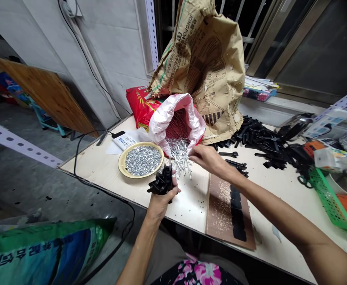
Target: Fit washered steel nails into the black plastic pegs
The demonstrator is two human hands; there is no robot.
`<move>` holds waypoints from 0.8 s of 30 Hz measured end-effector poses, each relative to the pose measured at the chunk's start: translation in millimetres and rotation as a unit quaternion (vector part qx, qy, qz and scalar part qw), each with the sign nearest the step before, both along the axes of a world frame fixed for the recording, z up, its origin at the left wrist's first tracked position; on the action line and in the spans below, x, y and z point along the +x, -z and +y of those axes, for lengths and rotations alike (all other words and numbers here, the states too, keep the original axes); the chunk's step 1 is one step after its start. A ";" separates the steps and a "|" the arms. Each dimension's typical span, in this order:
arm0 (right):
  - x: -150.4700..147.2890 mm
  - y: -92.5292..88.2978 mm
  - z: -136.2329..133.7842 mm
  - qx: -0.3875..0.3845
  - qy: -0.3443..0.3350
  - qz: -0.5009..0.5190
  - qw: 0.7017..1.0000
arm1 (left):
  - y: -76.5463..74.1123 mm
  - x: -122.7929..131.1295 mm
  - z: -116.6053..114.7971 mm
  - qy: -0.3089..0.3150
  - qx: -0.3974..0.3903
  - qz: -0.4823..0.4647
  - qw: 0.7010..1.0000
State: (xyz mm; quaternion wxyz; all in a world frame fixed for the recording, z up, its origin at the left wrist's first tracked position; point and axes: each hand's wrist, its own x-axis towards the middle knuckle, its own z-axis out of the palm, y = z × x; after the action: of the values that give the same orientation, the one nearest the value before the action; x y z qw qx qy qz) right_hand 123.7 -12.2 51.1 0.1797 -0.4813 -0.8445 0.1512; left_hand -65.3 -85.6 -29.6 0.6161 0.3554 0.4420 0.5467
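Note:
My left hand (161, 202) is closed around a bunch of black plastic parts (162, 181), held over the table's front edge beside the yellow bowl. Just right of the metal rods (180, 158), my right hand (208, 157) hovers with its fingers drawn together; whatever lies between the fingertips is hidden. The thin silvery rods spill from the open mouth of a white-lined red sack (153, 130). Small shiny metal pieces (143, 160) fill the yellow bowl (121, 169).
A large brown paper sack (221, 75) stands behind the rods. More black plastic parts (258, 136) lie heaped at right. A brown board (218, 221) bears a row of black pieces (237, 213) and pale granules. A green basket (325, 204) sits at the right edge; a black cable (76, 158) crosses the left edge.

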 end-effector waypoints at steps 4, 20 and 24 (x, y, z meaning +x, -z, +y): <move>-9.2 50.6 -6.7 -0.111 0.148 -0.165 0.969 | -1.5 0.8 0.7 -0.041 0.001 0.024 0.999; 7.4 -28.3 -26.2 0.190 0.042 -0.070 0.978 | 24.0 -5.6 11.8 -0.073 0.054 0.222 0.971; -8.6 -47.1 -28.0 0.233 -0.043 -0.195 0.952 | 27.1 -5.5 13.2 -0.043 0.097 0.259 0.960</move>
State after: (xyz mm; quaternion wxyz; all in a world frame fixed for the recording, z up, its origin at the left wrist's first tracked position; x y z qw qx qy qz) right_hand 115.1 -40.2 98.2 0.1120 -0.4093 -0.8947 -0.1394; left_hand -70.8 -72.4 -56.7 0.4193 0.5233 0.5460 0.5023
